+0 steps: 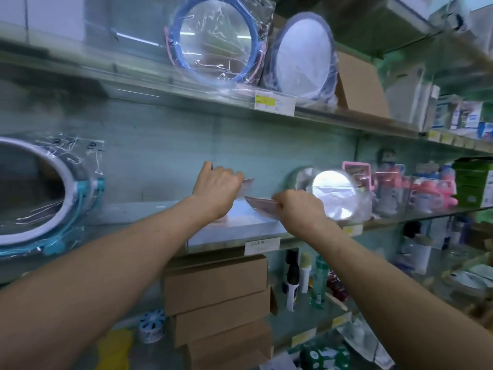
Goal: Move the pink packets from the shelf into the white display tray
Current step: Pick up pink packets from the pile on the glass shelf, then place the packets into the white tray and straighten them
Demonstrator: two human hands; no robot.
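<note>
A white display tray [240, 231] sits on the middle glass shelf, its front wall facing me. Above its left part, my left hand [217, 186] pinches a pink packet [246, 185] that sticks out to the right of the fingers. My right hand [300, 209] grips another pink packet [260, 205], held flat and pointing left over the tray's right side. The two packets nearly meet above the tray. The picture is blurred, so the tray's inside is hard to read.
A round mirror [334, 193] stands just right of the tray, with pink bottles [426, 190] beyond it. A wrapped teal-rimmed mirror [40, 193] stands at the left. Stacked cardboard boxes [216, 292] and bottles [317, 279] fill the shelf below. Wrapped mirrors [216, 36] stand on the shelf above.
</note>
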